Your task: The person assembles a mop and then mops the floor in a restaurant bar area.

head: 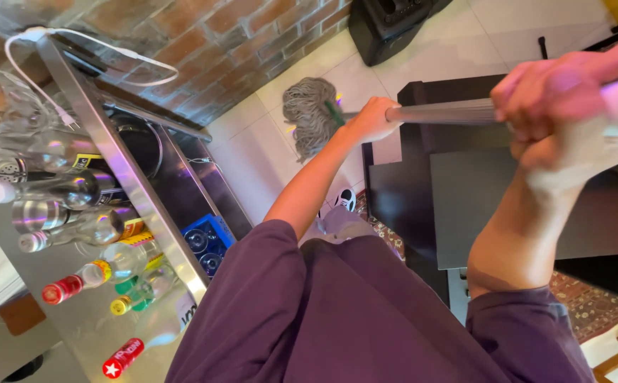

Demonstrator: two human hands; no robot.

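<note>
Grey cotton strands of a string mop (312,113) lie bunched on the pale floor tiles (422,53), close to the foot of the brick wall (238,42). Both hands are clenched around its handle: the left hand (371,119) grips the metal shaft (440,112) lower down, nearer the head, and the right hand (547,92) is wrapped round the upper end, close to the camera and blurred. The mop head is a matted, shaggy bundle with a green collar where it joins the shaft, and it looks pressed flat on the tile.

By my reading, a mopping stroke is in hand, with the head at the far end of its reach. A next stroke would call for drawing the head back across the tiles, keeping the shaft clear of the dark cabinet (422,191) below the arms.

To the left a steel desk (131,181) carries glass bottles (103,227) lying in rows, some with red or yellow caps, and a white cable (121,53) runs along its edge. Under it sits a blue crate (213,230) of glasses. A patterned rug (593,305) shows at lower right.
</note>
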